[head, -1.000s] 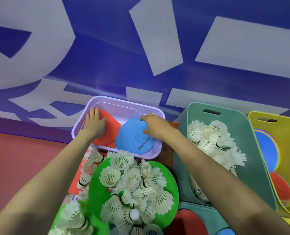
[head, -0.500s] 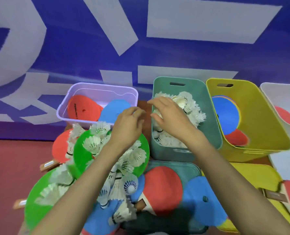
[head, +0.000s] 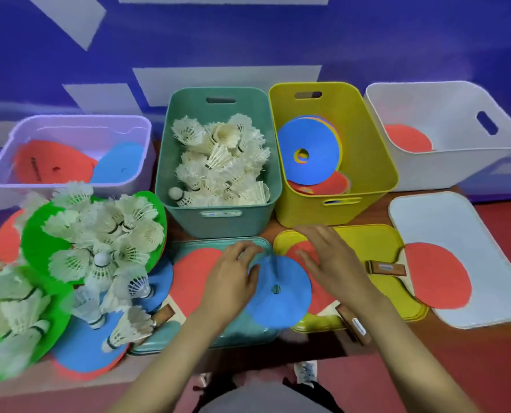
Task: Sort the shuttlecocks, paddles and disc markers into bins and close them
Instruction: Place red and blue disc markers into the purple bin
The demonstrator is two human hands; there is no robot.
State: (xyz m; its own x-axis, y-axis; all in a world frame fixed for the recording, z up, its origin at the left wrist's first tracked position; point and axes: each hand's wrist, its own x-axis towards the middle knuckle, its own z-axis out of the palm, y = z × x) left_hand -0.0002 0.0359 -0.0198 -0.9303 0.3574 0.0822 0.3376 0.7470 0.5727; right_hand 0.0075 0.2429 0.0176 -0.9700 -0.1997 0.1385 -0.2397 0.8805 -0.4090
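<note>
**Hands.** The left hand (head: 233,278) is found with its fingers curled at the far left edge of a blue round flat piece with a small centre hole (head: 281,296), and the thumb is laid on its face. The piece is judged to be pinched, though the contact is blurred. The right hand (head: 333,260) is held with fingers spread and straight. Nothing is held in it, and it is positioned above a yellow plastic lid (head: 391,242), just beside the blue piece.

**Task item.** The blue piece is laid across a teal plastic lid (head: 248,335) and the yellow lid. It overlaps a red round paddle (head: 191,275) on the teal lid and a second red paddle (head: 320,296) on the yellow lid. Whether it is a paddle or a marker cannot be told.

**Bins.** Four open bins are ranged behind the lids.
- In the lilac translucent plastic bin (head: 6,162), one red and one blue round piece are seen.
- The teal plastic bin (head: 218,225) is filled with white feather shuttlecocks (head: 221,162).
- In the yellow plastic bin (head: 367,138), blue and red disc markers with wide holes (head: 317,150) are stacked.
- In the white plastic bin (head: 457,162), one red round piece is seen.

**Unsorted.**
- A third red paddle (head: 436,275) is laid on a white lid (head: 457,222).
- At the left, loose shuttlecocks (head: 105,234) are heaped on green round discs (head: 36,236).
</note>
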